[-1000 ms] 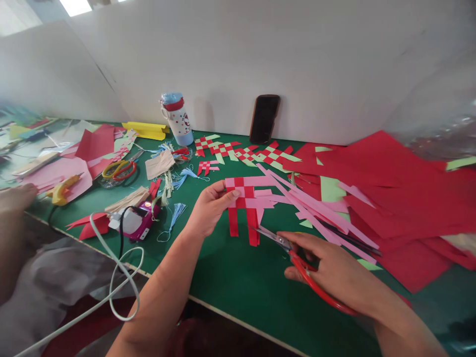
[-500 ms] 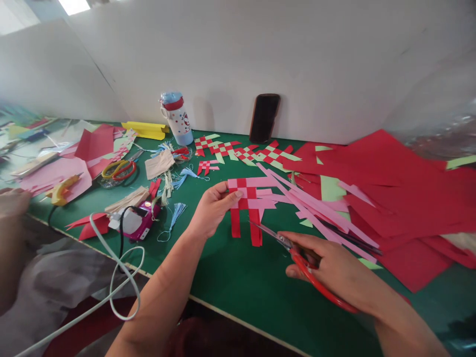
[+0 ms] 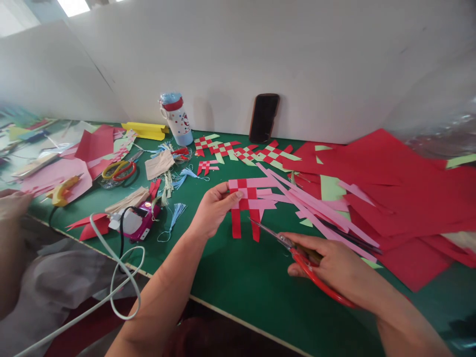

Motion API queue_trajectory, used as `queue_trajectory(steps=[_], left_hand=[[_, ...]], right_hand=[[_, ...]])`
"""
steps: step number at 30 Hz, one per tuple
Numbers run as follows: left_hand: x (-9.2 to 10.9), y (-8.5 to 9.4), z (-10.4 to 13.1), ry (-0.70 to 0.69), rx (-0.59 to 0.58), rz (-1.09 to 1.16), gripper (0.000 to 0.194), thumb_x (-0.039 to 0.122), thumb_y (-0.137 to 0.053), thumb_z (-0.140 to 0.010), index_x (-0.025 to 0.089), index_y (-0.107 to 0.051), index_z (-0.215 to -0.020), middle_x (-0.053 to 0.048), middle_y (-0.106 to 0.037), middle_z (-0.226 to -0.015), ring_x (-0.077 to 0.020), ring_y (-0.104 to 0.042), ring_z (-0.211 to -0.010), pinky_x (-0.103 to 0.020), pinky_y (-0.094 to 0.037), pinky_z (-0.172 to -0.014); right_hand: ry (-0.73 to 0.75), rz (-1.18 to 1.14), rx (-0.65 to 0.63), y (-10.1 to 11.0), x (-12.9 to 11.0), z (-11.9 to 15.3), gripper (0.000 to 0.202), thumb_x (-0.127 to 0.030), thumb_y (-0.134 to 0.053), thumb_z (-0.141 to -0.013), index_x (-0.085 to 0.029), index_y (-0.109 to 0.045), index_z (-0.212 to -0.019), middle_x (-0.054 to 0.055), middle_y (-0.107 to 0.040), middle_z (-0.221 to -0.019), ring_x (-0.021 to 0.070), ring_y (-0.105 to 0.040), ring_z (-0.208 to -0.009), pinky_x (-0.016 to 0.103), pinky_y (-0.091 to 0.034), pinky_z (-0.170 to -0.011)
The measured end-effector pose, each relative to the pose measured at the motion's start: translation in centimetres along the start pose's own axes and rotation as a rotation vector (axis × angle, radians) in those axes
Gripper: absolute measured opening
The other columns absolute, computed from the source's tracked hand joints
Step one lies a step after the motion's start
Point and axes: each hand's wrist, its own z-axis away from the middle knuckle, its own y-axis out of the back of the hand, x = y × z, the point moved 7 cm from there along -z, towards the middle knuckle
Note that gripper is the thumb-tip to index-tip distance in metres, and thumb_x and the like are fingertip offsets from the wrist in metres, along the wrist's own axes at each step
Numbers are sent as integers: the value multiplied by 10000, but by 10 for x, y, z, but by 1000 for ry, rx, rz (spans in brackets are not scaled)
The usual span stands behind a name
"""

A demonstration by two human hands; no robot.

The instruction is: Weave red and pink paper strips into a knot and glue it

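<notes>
My left hand (image 3: 212, 210) pinches a woven paper piece (image 3: 247, 203) at its left edge, thumb on top. The piece is a red and pink checkerboard with pink strips out to the right and two red strips hanging down. The right red strip has a slanted end; the left one ends nearly square. In my right hand (image 3: 334, 265) are red-handled scissors (image 3: 318, 283), their blades pointing left with the tips at the right red strip. The blades look closed or nearly so. Loose pink paper strips (image 3: 316, 203) lie just right of the piece.
Several woven paper fish shapes (image 3: 245, 153) lie behind my hands, near a propped phone (image 3: 264, 118) and a bottle (image 3: 178, 119). Red paper sheets (image 3: 401, 183) cover the right. To the left are tassels (image 3: 177, 213), a purple device (image 3: 139, 225), a white cable (image 3: 111, 292) and another person's hand (image 3: 14, 203).
The right red strip's end has gone from nearly square to slanted and shorter. My right hand and the scissors have shifted only slightly; the left hand keeps its hold.
</notes>
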Motion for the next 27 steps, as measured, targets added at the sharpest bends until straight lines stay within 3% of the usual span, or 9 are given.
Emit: queue_trajectory(steps=[3, 8, 11, 16, 27], left_hand=[[0, 0, 0, 4, 4, 7, 256, 315, -752, -794, 149, -696, -983, -56, -754, -883, -157, -712, -750, -294, -567, -791], [-1, 5, -1, 25, 56, 9, 310, 349, -773, -768, 153, -703, -997, -60, -754, -905, -165, -709, -755, -273, -573, -717], [-2, 8, -1, 43, 84, 49, 332, 350, -792, -742, 159, -707, -999, -53, -753, -895, -164, -707, -742, -261, -574, -671], [-5, 4, 0, 82, 89, 122, 323, 321, -807, -720, 151, -710, -977, -47, -751, -846, -156, -703, -701, -252, -576, -640], [-16, -15, 2, 89, 0, 140, 321, 344, -786, -750, 165, -712, -1006, -55, -756, -914, -177, -718, -771, -283, -580, -715]], right_hand=[[-68, -93, -133, -9, 6, 0, 565, -495, -728, -718, -370, -637, -1261, -37, -761, -915, 197, -723, -803, 232, -556, -673], [-55, -99, -152, -9, 7, 1, 593, -540, -715, -717, -371, -604, -1274, -19, -738, -983, 210, -704, -840, 275, -548, -718], [-9, -25, -137, -7, 1, 2, 588, -539, -728, -695, -359, -618, -1243, -1, -717, -1031, 220, -687, -862, 300, -547, -738], [76, 78, -59, -3, -9, 0, 625, -532, -762, -645, -347, -634, -1228, 30, -646, -1253, 276, -635, -1076, 371, -521, -905], [74, 98, -26, -7, -11, -2, 629, -521, -734, -684, -313, -613, -1265, 51, -666, -1235, 272, -663, -1033, 368, -547, -851]])
